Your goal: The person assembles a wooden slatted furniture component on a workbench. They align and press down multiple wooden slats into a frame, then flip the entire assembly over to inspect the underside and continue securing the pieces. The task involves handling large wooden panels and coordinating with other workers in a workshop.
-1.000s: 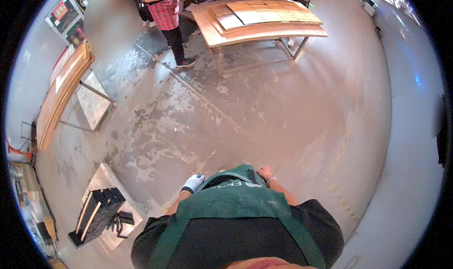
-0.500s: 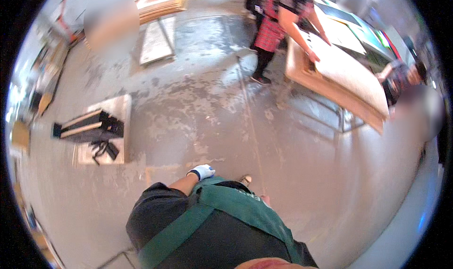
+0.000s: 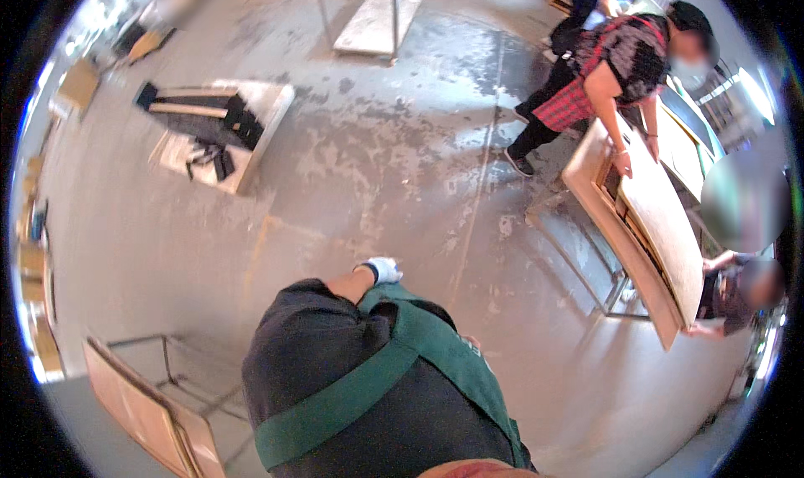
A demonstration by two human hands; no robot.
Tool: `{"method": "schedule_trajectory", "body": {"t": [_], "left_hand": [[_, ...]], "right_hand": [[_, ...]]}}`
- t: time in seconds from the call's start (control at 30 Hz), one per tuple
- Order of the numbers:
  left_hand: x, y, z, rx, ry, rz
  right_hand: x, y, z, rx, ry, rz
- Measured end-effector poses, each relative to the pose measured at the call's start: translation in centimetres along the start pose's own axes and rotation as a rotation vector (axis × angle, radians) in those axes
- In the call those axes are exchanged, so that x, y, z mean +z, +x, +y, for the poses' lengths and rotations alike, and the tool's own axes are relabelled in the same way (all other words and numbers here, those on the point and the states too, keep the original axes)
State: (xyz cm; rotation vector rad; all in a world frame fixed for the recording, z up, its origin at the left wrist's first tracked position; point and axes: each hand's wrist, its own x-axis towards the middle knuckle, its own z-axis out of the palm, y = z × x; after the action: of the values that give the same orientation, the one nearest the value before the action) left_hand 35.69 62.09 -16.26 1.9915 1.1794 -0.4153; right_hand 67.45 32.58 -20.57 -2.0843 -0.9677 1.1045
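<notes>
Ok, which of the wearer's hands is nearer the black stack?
Left. The left hand is below and right of the black stack in view; the right hand, mostly hidden by the apron, is farther off.

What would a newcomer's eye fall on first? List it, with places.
Probably the green apron over a black top at lower middle, with the white-gloved left hand beside its edge. Next, at upper right, a co-worker in a red checked apron has hands on a large pale board. At upper left, black pieces lie on a pale slab.
</notes>
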Motion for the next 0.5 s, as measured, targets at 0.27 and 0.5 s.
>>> {"method": "schedule_trajectory", "body": {"t": [0.27,0.5], "left_hand": [[4.0,2.4,-0.8,0.030,-0.127,-0.056],[5.1,3.2,-1.9,0.383,0.436,-0.175]], "right_hand": [[-4.6,-0.8,3.2,0.149,0.047,-0.109],[-4.3,4.8,2.8,0.458,0.593,0.118]]}}
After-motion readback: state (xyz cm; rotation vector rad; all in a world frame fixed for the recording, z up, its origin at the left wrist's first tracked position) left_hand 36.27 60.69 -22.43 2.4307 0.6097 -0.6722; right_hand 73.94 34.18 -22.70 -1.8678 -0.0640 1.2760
